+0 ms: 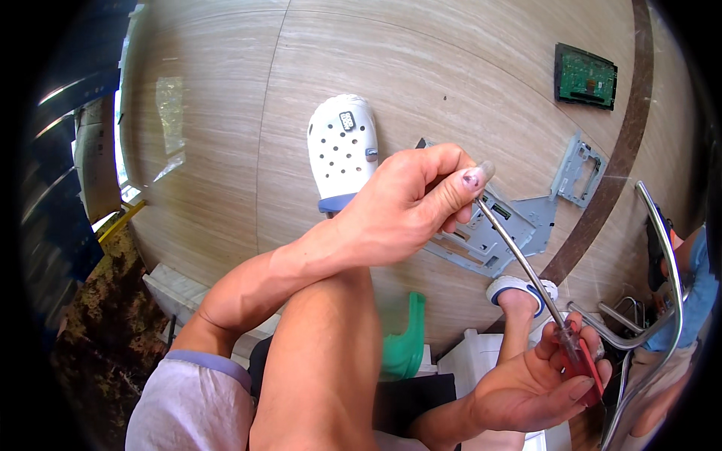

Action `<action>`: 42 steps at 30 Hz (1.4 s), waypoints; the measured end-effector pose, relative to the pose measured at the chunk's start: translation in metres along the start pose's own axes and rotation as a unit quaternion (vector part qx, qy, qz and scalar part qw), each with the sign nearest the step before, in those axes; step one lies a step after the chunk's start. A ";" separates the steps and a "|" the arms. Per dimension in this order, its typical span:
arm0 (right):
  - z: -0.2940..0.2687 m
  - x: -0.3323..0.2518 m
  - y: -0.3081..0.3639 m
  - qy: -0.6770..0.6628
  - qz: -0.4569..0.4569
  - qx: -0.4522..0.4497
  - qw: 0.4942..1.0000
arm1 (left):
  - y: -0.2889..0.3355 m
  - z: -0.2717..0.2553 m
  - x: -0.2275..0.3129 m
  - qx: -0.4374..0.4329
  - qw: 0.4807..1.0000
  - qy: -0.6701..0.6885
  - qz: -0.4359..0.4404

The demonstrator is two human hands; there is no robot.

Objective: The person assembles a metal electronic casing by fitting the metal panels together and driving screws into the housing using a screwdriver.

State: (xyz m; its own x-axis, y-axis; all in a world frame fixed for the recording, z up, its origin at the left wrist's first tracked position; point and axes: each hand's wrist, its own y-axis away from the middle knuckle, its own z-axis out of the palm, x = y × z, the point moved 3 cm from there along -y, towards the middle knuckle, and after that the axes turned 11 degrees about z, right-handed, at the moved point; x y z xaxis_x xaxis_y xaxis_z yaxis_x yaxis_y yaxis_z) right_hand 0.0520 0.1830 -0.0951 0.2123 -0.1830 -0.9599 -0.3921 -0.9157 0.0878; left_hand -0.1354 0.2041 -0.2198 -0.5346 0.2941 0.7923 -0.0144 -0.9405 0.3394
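Observation:
A screwdriver (519, 256) with a long metal shaft and a clear red handle runs slanting between my hands. My left hand (421, 197) is closed, its thumb and fingers pinching the shaft's far end; the tip is hidden by them. My right hand (530, 391) holds the red handle at the lower right, palm turned up and fingers curled around it. Below my left hand, a grey frame panel (500, 240) with cut-outs lies on the floor, partly covered by that hand. A smaller grey bracket (580, 171) lies beyond it to the right.
A green circuit board (587, 77) lies on the tiled floor at the far right. My feet wear white clogs (342, 143), (489, 289). A green plastic piece (404, 346) stands beside my knee. Curved metal tubing (673, 270) and another person's blue clothing (688, 301) are at the right edge.

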 end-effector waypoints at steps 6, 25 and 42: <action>-0.003 0.002 -0.003 0.024 0.000 0.008 1.000 | -0.001 0.002 0.001 0.020 0.999 0.027 -0.009; 0.011 -0.015 0.005 0.062 -0.072 -0.128 0.987 | 0.001 -0.005 0.002 0.060 0.997 0.037 -0.012; 0.036 -0.026 0.000 0.183 -0.223 -0.069 0.955 | 0.001 -0.005 0.003 0.083 0.995 0.047 -0.009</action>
State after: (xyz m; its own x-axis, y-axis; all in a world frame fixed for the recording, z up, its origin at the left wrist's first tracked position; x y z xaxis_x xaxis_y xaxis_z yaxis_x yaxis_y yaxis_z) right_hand 0.0141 0.2005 -0.0799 0.6395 0.1464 -0.7547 -0.0733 -0.9656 -0.2494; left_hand -0.1409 0.2032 -0.2198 -0.6120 0.2865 0.7372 0.1105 -0.8920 0.4383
